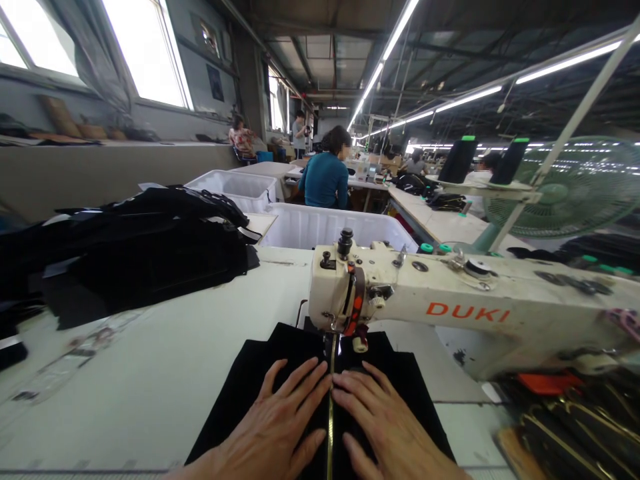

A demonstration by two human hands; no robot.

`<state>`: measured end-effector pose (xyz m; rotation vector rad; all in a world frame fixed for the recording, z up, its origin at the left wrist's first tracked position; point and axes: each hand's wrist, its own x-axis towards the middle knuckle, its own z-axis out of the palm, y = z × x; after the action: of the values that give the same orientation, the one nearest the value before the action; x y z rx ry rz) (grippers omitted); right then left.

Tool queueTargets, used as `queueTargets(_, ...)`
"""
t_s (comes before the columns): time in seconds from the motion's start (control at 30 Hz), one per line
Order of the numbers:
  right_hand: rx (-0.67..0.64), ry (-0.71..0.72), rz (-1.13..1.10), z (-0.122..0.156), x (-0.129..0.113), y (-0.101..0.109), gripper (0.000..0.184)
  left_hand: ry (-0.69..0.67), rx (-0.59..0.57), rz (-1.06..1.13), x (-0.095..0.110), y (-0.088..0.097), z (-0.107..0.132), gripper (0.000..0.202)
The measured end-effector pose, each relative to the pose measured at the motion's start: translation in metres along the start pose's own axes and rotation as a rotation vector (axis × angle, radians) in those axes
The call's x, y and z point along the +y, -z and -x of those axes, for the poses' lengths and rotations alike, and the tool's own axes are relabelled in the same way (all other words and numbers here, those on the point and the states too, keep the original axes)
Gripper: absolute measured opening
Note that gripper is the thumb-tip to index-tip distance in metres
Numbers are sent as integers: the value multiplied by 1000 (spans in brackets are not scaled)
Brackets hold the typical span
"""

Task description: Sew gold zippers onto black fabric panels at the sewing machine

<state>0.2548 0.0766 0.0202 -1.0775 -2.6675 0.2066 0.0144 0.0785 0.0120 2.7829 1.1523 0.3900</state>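
Note:
Black fabric [240,387] lies flat on the white table under the head of a sewing machine [340,287]. A gold-toothed zipper [331,427] runs down its middle and reaches up beneath the presser foot area, where detail is hard to make out. My left hand [283,420] rests flat on the fabric just left of the zipper, fingers stretched forward. On the other side, my right hand [377,420] presses flat with its fingers spread, fingertips close to the zipper. Both hands lie a little in front of the machine head.
A heap of black fabric pieces [150,247] covers the table's left side. White plastic bins [330,227] stand behind the table. At right, black pieces with gold zippers [565,433] are piled. Thread cones [457,160] and a green fan [560,190] rise behind the machine. A person in teal [325,177] sits ahead.

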Motion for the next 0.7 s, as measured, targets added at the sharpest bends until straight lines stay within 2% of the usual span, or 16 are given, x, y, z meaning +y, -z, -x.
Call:
queueTargets(0.13,33,-116,77,-12,11,-4,50,-19,-46,64,-1,5,-8,62)
queueTargets(0.23,36,-130,98,-27,21,-10,53,17,-70,88,-2,4,-12,63)
queueTargets(0.4,121,-114,30,-46,28,-15,38,59,-25,92,-6,1,-12,61)
queueTargets(0.53,201,-37,29,-36,22,-16,30,54,-45,82,-5,3,-8,63)
queueTargets(0.7,132,15,170,-14,14,-21,49,70,-57,36,2,7,-7,60)
